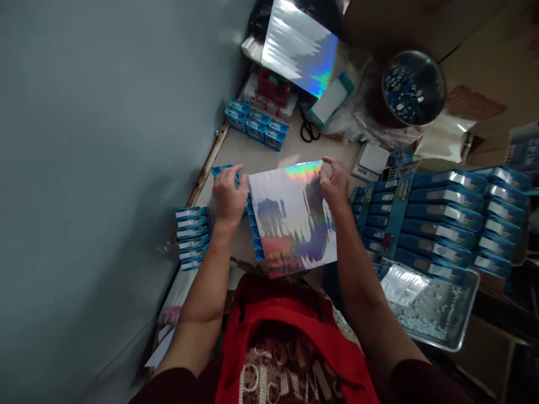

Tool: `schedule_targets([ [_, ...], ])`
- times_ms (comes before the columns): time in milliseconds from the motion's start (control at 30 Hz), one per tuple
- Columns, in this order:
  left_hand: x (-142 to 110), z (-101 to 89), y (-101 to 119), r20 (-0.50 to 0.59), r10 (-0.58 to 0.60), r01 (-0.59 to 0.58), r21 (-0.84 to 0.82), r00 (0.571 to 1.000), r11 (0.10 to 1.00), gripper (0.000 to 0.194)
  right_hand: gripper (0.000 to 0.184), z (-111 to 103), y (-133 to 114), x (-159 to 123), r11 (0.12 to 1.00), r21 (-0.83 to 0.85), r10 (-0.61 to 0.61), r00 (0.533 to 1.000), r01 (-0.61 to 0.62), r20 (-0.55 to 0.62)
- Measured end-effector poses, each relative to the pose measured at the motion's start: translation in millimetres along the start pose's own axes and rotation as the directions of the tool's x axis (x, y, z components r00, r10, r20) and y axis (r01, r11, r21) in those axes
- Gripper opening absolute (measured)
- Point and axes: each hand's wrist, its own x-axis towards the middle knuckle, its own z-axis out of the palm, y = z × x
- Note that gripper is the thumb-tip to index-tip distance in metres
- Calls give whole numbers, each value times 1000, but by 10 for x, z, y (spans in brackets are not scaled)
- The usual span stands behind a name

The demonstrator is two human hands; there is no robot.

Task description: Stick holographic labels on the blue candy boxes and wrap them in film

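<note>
A shiny rainbow-silver sheet lies tilted in front of me, over a row of small blue boxes whose ends show along its left edge. My right hand pinches the sheet's upper right corner between thumb and fingers. At the upper left corner, my left hand is curled over a small blue box, which shows on both sides of the fingers. How firmly it is gripped is partly hidden. Most of what lies beneath the sheet is covered.
Blue box stacks stand at the left and right. Farther back are more small boxes, black scissors, a white scale, another shiny sheet and a metal bowl. A metal tray sits lower right; a wall bounds the left.
</note>
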Motion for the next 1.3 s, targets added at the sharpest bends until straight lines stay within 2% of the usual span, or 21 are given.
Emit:
schedule_targets([
  [67, 227, 248, 239, 187, 80, -68, -71, 979, 995, 29, 49, 57, -18, 81, 996, 29, -85, 992, 83, 90],
  [133, 395, 500, 377, 345, 91, -69, -78, 934, 995, 26, 47, 103, -84, 137, 984, 47, -180, 965, 174, 191],
  [200, 472, 672, 420, 405, 55, -43, -39, 913, 998, 22, 41, 143, -169, 161, 967, 51, -253, 930, 248, 268],
  [267, 473, 737, 414, 383, 33, -33, -6, 923, 999, 14, 37, 183, -249, 156, 951, 30, -302, 906, 307, 296],
  [333, 440, 719, 411, 343, 44, -55, 23, 938, 998, 6, 34, 229, -313, 132, 934, -11, -338, 895, 356, 290],
  [533, 408, 588, 529, 362, 32, -93, 152, 931, 984, 15, 25, 388, -412, 14, 876, -129, -427, 872, 465, 241],
  [733, 382, 538, 591, 365, 25, -94, 172, 931, 981, 15, 32, 481, -399, -117, 857, -208, -443, 880, 472, 172],
  [967, 308, 498, 585, 356, -41, -13, 148, 934, 989, 15, 40, 467, -304, -367, 826, -208, -480, 847, 524, 227],
  [1133, 297, 468, 576, 343, -56, 10, 133, 938, 991, 15, 36, 408, -286, -563, 801, -226, -533, 832, 555, 157],
  [1300, 273, 452, 575, 327, -35, -19, 160, 944, 987, 15, 29, 366, -323, -574, 820, -206, -520, 846, 534, 119],
])
